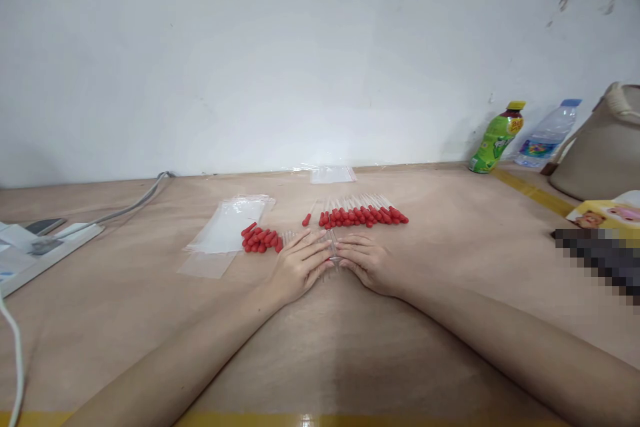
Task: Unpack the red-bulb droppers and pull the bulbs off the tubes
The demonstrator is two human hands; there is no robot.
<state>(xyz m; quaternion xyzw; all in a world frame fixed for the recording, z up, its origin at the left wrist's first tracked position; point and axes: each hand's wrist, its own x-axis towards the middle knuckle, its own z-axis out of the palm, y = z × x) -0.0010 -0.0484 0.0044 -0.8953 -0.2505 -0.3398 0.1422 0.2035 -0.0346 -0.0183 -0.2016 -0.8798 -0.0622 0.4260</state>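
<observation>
Our left hand (300, 263) and right hand (369, 261) flanked clear tubes (333, 247) on the worktop (325, 360), fingers close together; whether they pinched, we couldn't tell. Red-bulbed droppers (363, 215) lay at our hands' one o'clock.

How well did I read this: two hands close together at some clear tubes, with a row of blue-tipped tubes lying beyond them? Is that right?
Not quite: the head view shows that the tips are red, not blue. The rest stands: the left hand and right hand are close together at some clear tubes, with the row of tipped tubes lying beyond them.
</observation>
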